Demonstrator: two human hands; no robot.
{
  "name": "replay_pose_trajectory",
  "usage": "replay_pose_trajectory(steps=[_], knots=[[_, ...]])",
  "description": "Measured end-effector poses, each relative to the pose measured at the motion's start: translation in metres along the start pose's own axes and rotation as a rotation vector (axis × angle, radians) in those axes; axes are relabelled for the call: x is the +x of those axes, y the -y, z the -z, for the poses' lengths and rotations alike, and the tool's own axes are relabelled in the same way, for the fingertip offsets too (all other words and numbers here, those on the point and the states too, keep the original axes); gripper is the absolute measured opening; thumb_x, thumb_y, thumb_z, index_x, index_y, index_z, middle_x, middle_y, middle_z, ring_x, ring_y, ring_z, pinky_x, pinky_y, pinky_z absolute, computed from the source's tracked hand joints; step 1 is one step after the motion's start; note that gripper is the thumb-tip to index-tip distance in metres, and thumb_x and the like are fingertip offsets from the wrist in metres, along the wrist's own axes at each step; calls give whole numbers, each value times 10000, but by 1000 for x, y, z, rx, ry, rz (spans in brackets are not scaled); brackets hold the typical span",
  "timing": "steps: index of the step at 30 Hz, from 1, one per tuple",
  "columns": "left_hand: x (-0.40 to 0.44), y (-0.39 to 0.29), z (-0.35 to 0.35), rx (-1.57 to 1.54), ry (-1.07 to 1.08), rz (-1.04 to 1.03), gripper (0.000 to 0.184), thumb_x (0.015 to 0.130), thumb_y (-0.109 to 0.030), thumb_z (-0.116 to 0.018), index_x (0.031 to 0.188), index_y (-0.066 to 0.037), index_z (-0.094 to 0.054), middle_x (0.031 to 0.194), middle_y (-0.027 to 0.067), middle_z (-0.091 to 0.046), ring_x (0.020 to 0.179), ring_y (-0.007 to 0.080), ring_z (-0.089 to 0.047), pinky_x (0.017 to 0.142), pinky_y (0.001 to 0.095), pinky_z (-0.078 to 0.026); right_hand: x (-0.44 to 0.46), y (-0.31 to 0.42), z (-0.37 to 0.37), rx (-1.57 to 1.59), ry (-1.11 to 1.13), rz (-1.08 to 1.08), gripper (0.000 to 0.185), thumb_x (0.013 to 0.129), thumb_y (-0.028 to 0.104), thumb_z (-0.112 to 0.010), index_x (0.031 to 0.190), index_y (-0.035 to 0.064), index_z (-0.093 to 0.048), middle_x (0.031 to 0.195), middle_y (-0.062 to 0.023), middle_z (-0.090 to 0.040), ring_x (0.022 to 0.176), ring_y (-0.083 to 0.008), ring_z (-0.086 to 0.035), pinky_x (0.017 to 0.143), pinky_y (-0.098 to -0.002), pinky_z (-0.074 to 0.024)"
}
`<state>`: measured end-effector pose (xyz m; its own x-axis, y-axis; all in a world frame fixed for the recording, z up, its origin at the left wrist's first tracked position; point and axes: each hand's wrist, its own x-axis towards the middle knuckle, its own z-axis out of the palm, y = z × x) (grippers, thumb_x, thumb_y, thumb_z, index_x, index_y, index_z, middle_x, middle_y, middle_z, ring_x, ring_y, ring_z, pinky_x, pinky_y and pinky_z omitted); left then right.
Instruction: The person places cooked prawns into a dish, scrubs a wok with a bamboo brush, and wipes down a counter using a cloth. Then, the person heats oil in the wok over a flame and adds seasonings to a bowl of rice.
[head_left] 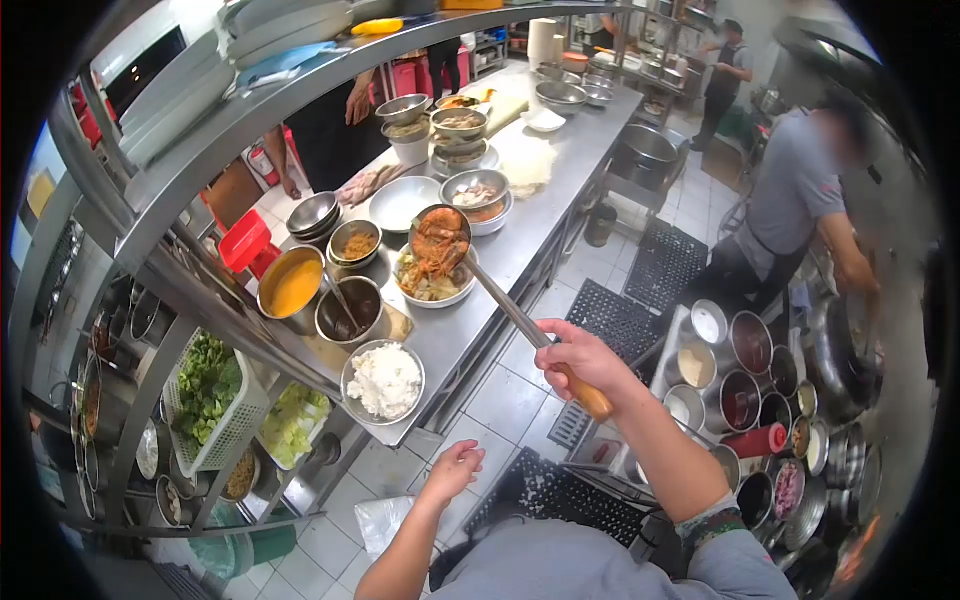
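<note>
- Kitchen, tiled floor (503, 388); steel counter (575, 140) runs lengthwise ahead.
- Far left: white basket (232, 430) of leafy greens (208, 388), beside the counter.
- Counter, left edge: metal pot (265, 300) of orange sauce (295, 284); just right, a second pot (350, 345) of dark sauce. Nearest end: round bowl (383, 418) heaped with white crumbly food (383, 380).
- Next right: white bowl (445, 304) of mixed food (428, 285). Ladle (505, 299), its scoop loaded with orange-red food (440, 235), overlaps this bowl's far side in view; contact cannot be told.
- Left hand (455, 470): empty, fingers loosely curled, off the counter's near end, well apart from the ladle.
- Right hand (578, 358): wrapped firmly round the ladle handle, wooden end protruding below. Long axis slants from grip forward and left; scoop lies ahead-left of this hand, the nearer of the two.
- Far right: co-worker (785, 185) in grey leans toward a wok (840, 350).
</note>
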<state>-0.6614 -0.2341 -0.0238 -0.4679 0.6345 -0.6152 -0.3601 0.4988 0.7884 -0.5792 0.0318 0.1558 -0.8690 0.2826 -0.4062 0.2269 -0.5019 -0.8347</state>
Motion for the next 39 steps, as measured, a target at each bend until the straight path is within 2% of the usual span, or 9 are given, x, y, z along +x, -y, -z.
replay_pose_trajectory(steps=[11,17,20,23,26,31,33,38,39], knots=[[13,18,26,-47,-41,66,518,910,-311,-646,1310,-3,-527,1098,114,-644,933,185,-643,758,320,-531,38,-4,7,-543,-176,21,644,831,74,-606,1443,57,-409,690,-22,-547,512,-121,-544,455,-290,-438],[21,0,25,-10,-20,57,508,941,-290,-613,1336,9,-498,1112,110,-631,957,169,-629,774,300,-525,47,-45,21,-1117,-339,428,599,864,58,-590,1438,67,-421,707,-34,-571,520,-120,-544,486,-284,-443],[22,-7,17,9,6,71,502,944,-291,-610,1334,7,-500,1116,110,-632,965,169,-629,776,299,-524,44,-62,16,-927,-360,452,606,868,95,-613,1439,96,-407,737,-56,-599,527,-142,-589,484,-309,-481],[23,-11,4,40,45,30,488,928,-290,-633,1311,-6,-529,1094,101,-644,921,169,-638,753,298,-523,37,-52,6,-132,-190,134,599,896,93,-603,1447,119,-372,790,-48,-607,505,-126,-569,442,-291,-467],[24,-29,-22,191,71,-93,439,927,-256,-638,1284,-13,-559,1039,87,-658,858,161,-643,721,290,-524,-2,-56,21,569,41,148,572,919,82,-588,1438,143,-356,790,-12,-576,474,-67,-493,401,-236,-397],[18,-72,-116,486,353,-399,315,916,-172,-644,1181,-2,-640,965,97,-700,782,152,-646,671,281,-522,-145,-76,47,962,164,376,602,963,62,-487,1502,150,-236,872,-63,-494,460,-63,-464,358,-220,-404],[-3,-88,-159,598,490,-517,283,908,-157,-648,1139,5,-663,959,109,-710,771,150,-648,666,282,-520,-218,-88,52,880,89,568,637,939,27,-493,1509,143,-234,867,-79,-496,434,-64,-446,348,-214,-381],[-58,-103,-329,793,835,-920,283,908,-199,-644,1099,4,-686,888,152,-710,747,186,-659,705,306,-509,-405,-144,41,845,-518,923,748,866,-43,-485,1529,193,-231,913,-124,-506,422,-88,-452,352,-253,-391],[-76,-110,-366,903,864,-845,273,906,-214,-644,1083,-14,-695,891,181,-708,769,237,-687,719,335,-522,-436,-156,34,834,-686,992,763,853,-34,-511,1524,190,-225,885,-115,-512,423,-86,-463,344,-248,-397]])
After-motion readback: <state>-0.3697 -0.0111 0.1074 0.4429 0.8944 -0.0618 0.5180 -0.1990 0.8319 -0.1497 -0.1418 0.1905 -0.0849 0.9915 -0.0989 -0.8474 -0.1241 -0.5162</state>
